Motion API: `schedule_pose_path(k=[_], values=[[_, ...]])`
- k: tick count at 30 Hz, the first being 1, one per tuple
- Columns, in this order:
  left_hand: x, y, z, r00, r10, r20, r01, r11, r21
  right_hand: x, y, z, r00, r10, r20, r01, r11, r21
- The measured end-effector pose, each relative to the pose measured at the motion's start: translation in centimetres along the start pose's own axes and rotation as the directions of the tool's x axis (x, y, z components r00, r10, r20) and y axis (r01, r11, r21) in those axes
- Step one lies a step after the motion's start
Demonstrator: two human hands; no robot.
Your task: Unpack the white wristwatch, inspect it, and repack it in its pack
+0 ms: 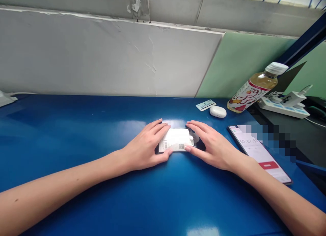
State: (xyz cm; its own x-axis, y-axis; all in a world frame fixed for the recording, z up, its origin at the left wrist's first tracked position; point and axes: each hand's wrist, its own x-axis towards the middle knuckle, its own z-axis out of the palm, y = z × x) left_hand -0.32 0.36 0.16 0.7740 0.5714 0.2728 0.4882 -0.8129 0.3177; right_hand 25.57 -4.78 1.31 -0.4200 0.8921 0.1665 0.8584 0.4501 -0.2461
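Observation:
A small flat package (176, 138) lies on the blue tabletop, with a white face, a barcode at its left and a square code near its lower right. Its dark edge shows below the white face, and a rounded, clear-looking tab sticks out on the right. My left hand (146, 144) grips the left end, fingers along the far edge and thumb at the near edge. At the other end, my right hand (214, 144) holds it the same way, thumb tip by the square code. The palms hide both ends of the package.
Right of my hands lie a phone (254, 151) showing a timer, a white earbud case (218, 111) and a small card (206, 105). Behind them stand a drink bottle (252, 89) and a power strip (285, 107) with plugs. A wall (102, 55) bounds the table's far edge.

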Motion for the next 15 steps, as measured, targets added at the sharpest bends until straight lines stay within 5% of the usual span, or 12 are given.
schedule_pose_path(k=[7, 15], values=[[0.04, -0.05, -0.01, 0.988, 0.135, -0.079, -0.139, 0.989, -0.054, -0.1, -0.54, 0.6, 0.994, -0.096, -0.05, 0.099, 0.992, 0.077], [0.08, 0.18, 0.02, 0.991, 0.1, -0.09, -0.105, 0.993, -0.052, -0.07, -0.5, 0.68, 0.988, -0.15, -0.044, 0.153, 0.987, 0.059]])
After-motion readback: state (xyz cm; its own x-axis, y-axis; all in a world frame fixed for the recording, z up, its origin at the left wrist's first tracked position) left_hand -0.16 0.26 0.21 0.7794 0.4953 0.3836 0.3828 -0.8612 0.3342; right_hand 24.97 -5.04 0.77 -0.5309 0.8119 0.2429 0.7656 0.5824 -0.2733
